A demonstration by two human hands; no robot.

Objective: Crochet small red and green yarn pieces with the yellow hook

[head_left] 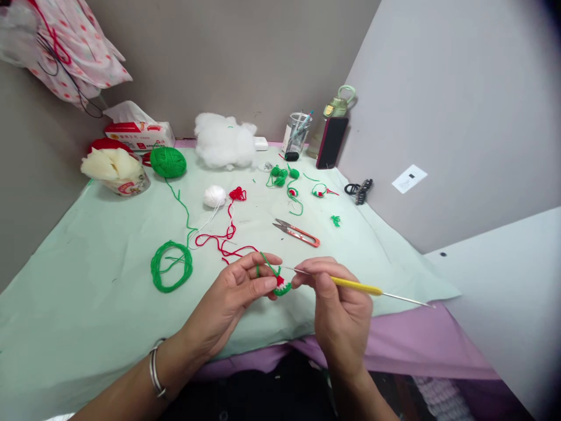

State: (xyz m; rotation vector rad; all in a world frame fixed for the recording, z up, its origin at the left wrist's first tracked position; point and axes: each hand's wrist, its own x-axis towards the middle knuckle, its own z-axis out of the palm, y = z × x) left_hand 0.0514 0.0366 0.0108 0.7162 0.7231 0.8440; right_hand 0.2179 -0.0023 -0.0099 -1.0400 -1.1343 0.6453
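Note:
Between the thumb and fingers of my left hand is a small crochet piece, red in the middle with white and a green edge. Green yarn passes over the left fingers to it. My right hand grips a crochet hook by its yellow handle. The hook's thin metal tip lies close to the top of the piece; whether it carries a loop is too small to tell. Red yarn trails on the table behind the left hand. A coil of green yarn lies to the left.
Orange-handled thread snips lie beyond my hands. Farther back are a white yarn ball, a green yarn ball, white stuffing, a pen cup, a leaning phone and a tissue box. Walls border the table.

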